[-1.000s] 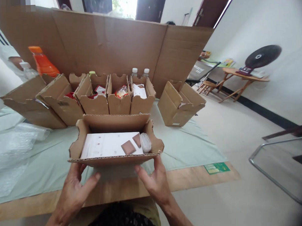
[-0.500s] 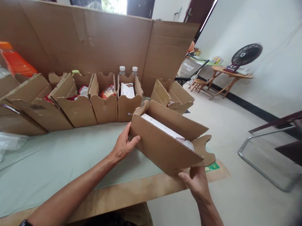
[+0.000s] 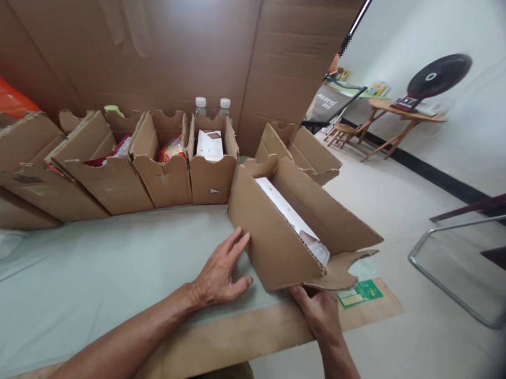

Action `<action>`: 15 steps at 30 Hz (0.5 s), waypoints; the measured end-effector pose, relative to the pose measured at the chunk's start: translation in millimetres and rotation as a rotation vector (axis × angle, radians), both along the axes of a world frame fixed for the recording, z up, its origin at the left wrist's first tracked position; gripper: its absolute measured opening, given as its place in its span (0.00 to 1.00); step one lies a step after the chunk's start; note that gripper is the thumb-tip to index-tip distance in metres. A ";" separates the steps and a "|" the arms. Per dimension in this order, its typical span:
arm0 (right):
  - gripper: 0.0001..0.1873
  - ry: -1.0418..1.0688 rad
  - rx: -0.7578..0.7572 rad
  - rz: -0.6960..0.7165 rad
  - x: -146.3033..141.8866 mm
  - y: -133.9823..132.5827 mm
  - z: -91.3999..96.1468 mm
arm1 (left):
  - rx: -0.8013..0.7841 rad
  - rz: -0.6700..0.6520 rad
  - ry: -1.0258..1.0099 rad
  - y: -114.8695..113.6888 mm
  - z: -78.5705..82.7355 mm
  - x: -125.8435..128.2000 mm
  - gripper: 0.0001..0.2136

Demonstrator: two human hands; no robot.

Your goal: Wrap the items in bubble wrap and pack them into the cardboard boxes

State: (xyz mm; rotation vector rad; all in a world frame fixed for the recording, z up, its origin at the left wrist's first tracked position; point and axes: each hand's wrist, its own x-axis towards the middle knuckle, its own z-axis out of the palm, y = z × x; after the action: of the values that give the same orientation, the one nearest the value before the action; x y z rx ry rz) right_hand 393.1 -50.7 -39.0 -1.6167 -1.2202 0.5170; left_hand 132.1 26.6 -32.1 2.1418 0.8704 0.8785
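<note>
An open-topped cardboard box [image 3: 272, 239] stands angled at the right end of the table. Inside it lie a long white carton [image 3: 284, 206] and some clear plastic [image 3: 322, 253]. My left hand [image 3: 221, 272] is beside the box's left wall, fingers spread, with the fingertips at the cardboard. At the near end, my right hand [image 3: 321, 312] grips the box low down; its thumb shows, while the other fingers are partly hidden under the front flap.
A row of similar cardboard boxes [image 3: 213, 183] with packets and a white carton runs along the back. Another box [image 3: 314, 150] sits behind the held one. Two white-capped bottles [image 3: 225, 107] stand before a tall cardboard panel [image 3: 196, 52]. A green card [image 3: 362, 292] lies at the table's right corner.
The box has come down onto the table and turned slightly. My left hand has released its far end and slid nearer along the side. My right hand stays at the near end.
</note>
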 end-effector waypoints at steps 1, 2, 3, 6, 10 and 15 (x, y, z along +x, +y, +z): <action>0.41 0.020 0.025 -0.019 -8.0 1.0 1.5 | -0.012 -0.043 -0.012 0.4 0.9 -0.6 0.47; 0.41 0.046 0.043 -0.025 -15.9 1.5 2.5 | -0.024 -0.072 -0.031 0.8 1.7 -1.5 0.47; 0.40 0.070 0.052 -0.023 -23.1 1.6 3.1 | -0.038 -0.086 -0.053 1.2 2.3 -2.5 0.47; 0.37 0.092 0.030 -0.010 -37.3 -0.4 4.6 | -0.077 -0.110 -0.096 1.8 3.4 -5.6 0.49; 0.33 0.004 -0.012 -0.033 -41.5 1.9 15.0 | -0.080 -0.110 -0.111 2.0 1.2 -6.1 0.53; 0.32 -0.115 -0.094 0.010 -34.2 26.0 43.7 | -0.080 -0.073 -0.127 2.6 -3.5 -3.0 0.51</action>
State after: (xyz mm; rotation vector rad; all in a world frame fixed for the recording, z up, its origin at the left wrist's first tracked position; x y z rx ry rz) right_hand 358.8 -24.7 4.7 -1.7408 -1.3066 0.5002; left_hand 129.1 29.2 -35.6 2.0124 0.7460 0.9162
